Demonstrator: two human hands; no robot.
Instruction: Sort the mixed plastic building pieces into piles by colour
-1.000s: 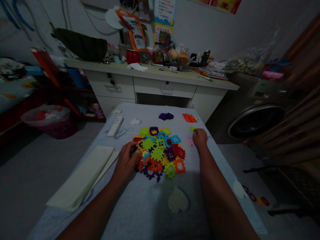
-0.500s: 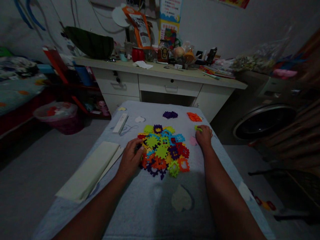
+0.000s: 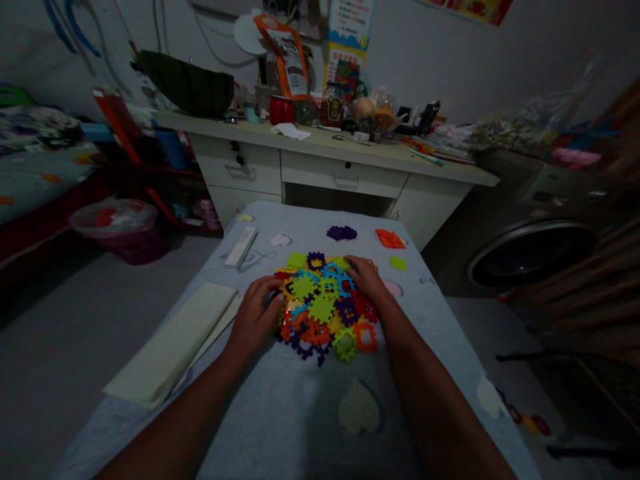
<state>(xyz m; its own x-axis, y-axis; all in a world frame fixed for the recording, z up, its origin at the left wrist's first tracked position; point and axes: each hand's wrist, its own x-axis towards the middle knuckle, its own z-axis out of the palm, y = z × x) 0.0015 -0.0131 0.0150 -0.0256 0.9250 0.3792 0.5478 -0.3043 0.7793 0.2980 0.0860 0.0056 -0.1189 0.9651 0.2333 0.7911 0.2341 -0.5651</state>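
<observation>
A pile of interlocking plastic building pieces [image 3: 320,309] in several colours lies on the cloth-covered table [image 3: 280,413]. My left hand [image 3: 257,310] rests against the left edge of the pile, its thumb apart from the fingers and nothing seen in its grip. At the far right of the pile, my right hand [image 3: 367,277] has its fingertips on the edge of a light-green piece [image 3: 340,262], which still lies among the others. Away from the pile are a lone light-green square piece [image 3: 398,263], a group of orange pieces [image 3: 390,239] and a group of purple pieces [image 3: 342,233].
To the left lie a folded pale cloth or paper [image 3: 175,343] and a white power strip or box [image 3: 241,247] with a thin cord. A cluttered desk [image 3: 320,143] stands beyond the table. A washing machine [image 3: 530,227] is at the right, a pink bin [image 3: 125,240] at the left.
My right hand has let go of a light-green piece near the orange group and moved left to the pile. My left hand has stayed at the pile's left edge.
</observation>
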